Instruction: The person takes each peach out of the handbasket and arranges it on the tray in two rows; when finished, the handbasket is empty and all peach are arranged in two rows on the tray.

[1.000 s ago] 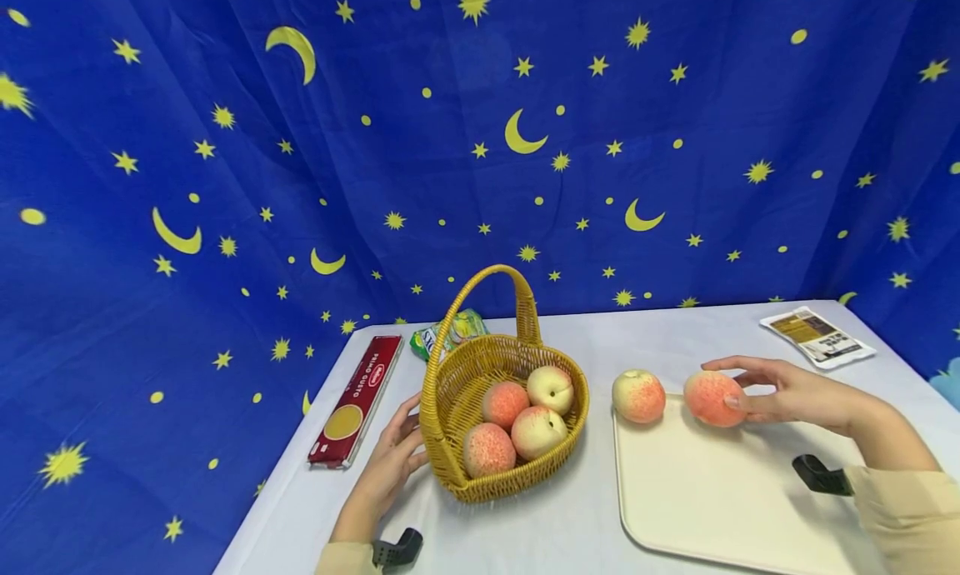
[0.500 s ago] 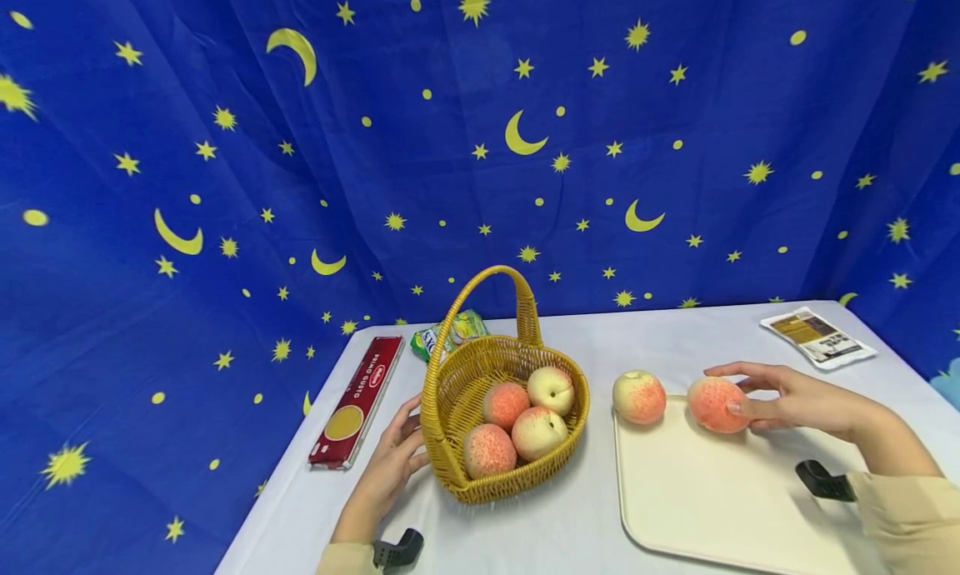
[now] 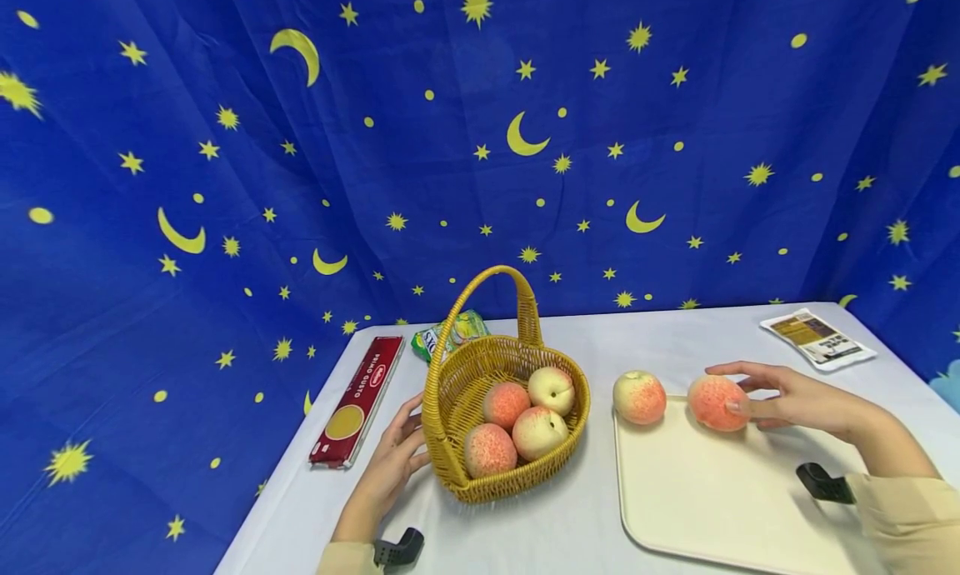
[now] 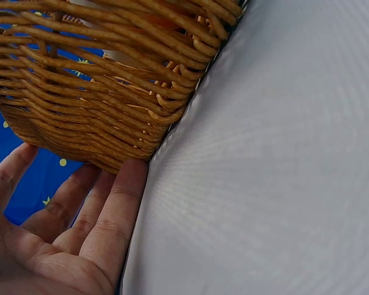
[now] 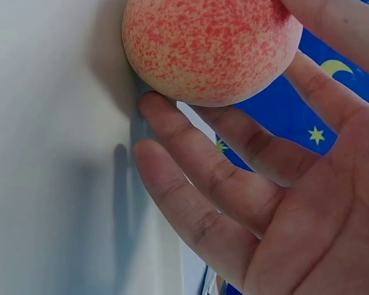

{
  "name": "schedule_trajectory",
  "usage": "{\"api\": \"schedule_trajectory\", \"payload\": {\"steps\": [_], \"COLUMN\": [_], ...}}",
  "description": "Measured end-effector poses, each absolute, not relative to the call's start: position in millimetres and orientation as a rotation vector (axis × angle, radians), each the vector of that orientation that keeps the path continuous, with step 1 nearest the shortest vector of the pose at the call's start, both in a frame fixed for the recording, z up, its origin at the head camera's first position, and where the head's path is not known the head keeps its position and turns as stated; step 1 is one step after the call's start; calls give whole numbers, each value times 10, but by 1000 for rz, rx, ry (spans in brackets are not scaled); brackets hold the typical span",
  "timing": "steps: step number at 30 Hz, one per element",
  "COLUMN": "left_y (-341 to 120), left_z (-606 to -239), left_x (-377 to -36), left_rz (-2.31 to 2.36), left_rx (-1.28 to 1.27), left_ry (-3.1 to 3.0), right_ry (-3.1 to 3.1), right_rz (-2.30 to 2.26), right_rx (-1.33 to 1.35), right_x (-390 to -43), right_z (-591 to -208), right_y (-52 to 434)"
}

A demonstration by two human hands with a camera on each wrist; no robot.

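Note:
A yellow-brown wicker basket (image 3: pixel 450 475) with a tall handle holds several peaches; one, a pinkish peach (image 3: pixel 490 451), lies toward its front. Beside its left side is my left hand (image 3: pixel 388 458), fingers extended; the left wrist view shows fingertips right at the basket's wall (image 4: pixel 92 123). My right hand (image 3: pixel 798 400) holds a red-pink peach (image 3: pixel 716 403) between thumb and fingers, close over the far edge of a cream tray (image 3: pixel 720 500). In the right wrist view, the thumb and fingers surround the peach (image 5: pixel 209 49). Another peach (image 3: pixel 639 397) rests at the tray's far left corner.
To the left of the basket lies a long red pasta packet (image 3: pixel 357 400). A green snack bag (image 3: pixel 468 325) sits behind the basket, and a white and brown pouch (image 3: pixel 819 338) at the back right. Behind the white table hangs a blue star-patterned cloth (image 3: pixel 420 142).
My right hand and its peach have shifted slightly down and to the right toward the tray, then stayed nearly still. The left hand and the basket have hardly moved.

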State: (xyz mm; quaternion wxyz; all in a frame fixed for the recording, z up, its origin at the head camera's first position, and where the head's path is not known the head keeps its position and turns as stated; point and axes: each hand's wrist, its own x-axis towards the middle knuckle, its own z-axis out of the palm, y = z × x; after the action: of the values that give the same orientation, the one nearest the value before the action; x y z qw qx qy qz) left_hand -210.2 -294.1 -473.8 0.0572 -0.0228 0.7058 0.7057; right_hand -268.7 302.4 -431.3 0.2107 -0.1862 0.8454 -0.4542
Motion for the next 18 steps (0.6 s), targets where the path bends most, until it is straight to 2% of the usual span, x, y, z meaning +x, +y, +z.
{"api": "schedule_trajectory", "payload": {"steps": [18], "left_y": [-2933], "left_z": [-4733], "left_x": [-2112], "left_rz": [2124], "left_rx": [-92], "left_ry": [2152], "right_ry": [2351], "right_rz": [-1258], "right_rx": [-504], "right_x": [-2684], "right_z": [-4320], "right_y": [2940]}}
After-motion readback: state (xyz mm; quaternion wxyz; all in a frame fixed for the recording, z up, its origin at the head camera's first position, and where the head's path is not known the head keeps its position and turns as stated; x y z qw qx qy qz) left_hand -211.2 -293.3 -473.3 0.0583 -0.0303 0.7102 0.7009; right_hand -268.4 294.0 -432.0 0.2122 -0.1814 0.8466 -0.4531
